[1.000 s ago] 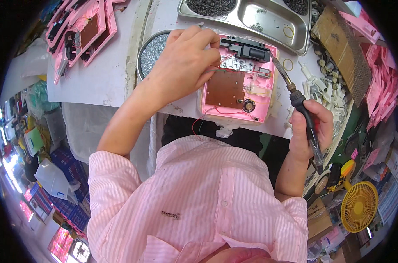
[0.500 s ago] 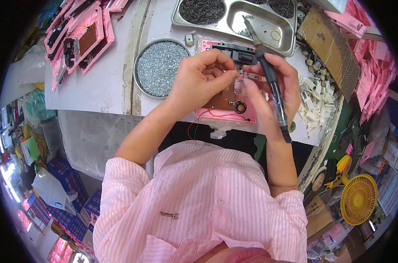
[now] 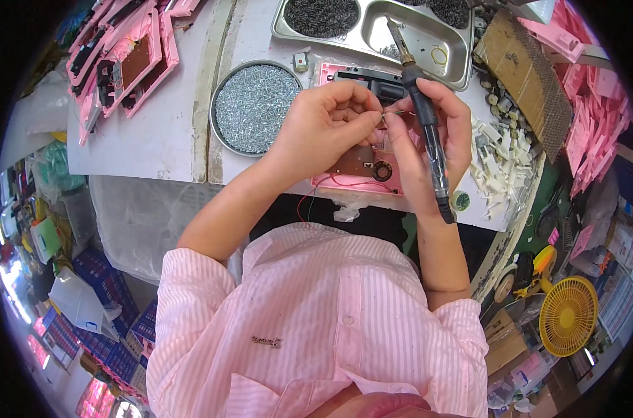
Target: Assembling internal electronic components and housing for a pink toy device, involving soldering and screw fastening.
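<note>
My right hand (image 3: 450,129) is closed around a soldering iron (image 3: 428,115), its metal tip pointing away from me. Thumb and forefinger of that hand come together beside my left hand (image 3: 327,125), which pinches a thin wire (image 3: 384,118); the wire's ends are too small to make out. Beneath both hands lies a pink plastic casing (image 3: 358,184) with a brown circuit board (image 3: 350,164) and a small round black part (image 3: 383,171). My fingers hide much of its middle. A loose red wire (image 3: 304,202) loops over its near edge.
Left of the casing stands a round tray of small silvery pieces (image 3: 255,108). A steel compartment tray (image 3: 372,52) with dark springs sits behind it. White plastic parts (image 3: 498,164) are heaped on the right, pink casings (image 3: 132,63) at far left. A small motor-like part (image 3: 300,61) lies between trays.
My right hand has shifted slightly left, swinging the soldering iron's rear end that way. Its thumb has risen toward my left fingertips. My left hand stays almost in place.
</note>
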A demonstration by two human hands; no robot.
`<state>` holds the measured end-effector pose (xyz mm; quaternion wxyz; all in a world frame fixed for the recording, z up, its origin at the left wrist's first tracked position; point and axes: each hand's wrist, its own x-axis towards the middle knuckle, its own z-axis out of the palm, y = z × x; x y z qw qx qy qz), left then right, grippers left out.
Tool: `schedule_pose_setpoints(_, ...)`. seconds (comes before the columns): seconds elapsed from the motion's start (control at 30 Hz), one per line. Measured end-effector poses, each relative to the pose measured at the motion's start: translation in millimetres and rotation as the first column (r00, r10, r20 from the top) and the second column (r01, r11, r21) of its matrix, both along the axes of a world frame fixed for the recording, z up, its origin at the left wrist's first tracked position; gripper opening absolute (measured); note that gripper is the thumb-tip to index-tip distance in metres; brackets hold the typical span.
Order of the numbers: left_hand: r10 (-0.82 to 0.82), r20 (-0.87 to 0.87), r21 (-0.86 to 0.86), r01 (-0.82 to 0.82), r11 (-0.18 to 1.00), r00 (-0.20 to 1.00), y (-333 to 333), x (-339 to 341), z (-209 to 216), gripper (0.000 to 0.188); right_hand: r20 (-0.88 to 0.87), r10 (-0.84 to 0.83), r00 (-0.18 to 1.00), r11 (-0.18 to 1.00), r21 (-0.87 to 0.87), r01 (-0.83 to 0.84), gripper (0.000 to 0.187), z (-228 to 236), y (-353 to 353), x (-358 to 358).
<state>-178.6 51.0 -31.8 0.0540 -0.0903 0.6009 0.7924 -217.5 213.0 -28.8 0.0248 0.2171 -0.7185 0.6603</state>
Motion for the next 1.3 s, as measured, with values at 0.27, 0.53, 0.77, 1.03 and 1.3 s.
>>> schedule_pose_setpoints(0.27, -0.192, -0.124, -0.492, 0.108, 0.864, 0.974, -12.2, -3.1, 13.9, 0.015, 0.060, -0.008, 0.998, 0.999, -0.047, 0.011, 0.049, -1.2, 9.5, 1.4)
schedule_pose_setpoints(0.53, 0.042, 0.018, -0.022, -0.042, 0.999, 0.999, -4.5, -5.0, 2.5, 0.013, 0.007, -0.032, 0.999, 0.997, -0.065, 0.033, 0.049, -3.0, 10.3, -3.6)
schedule_pose_setpoints(0.77, -0.177, -0.150, -0.580, 0.059, 0.812, 0.973, -9.1, -4.9, 18.0, 0.015, -0.017, -0.025, 1.000, 0.999, 0.038, 0.025, 0.047, -3.8, 9.4, -3.7)
schedule_pose_setpoints(1.03, -0.093, -0.105, -0.490, 0.030, 0.871, 0.990, -14.5, -7.8, 5.9, 0.015, -0.093, -0.043, 0.995, 0.999, 0.028, 0.046, 0.050, -7.8, 11.2, -0.1)
schedule_pose_setpoints(1.3, -0.062, 0.013, -0.473, 0.061, 0.879, 0.998, -9.7, -0.6, 16.3, 0.016, -0.118, -0.040, 0.992, 0.998, 0.047, 0.046, 0.052, -5.0, 3.2, -4.4)
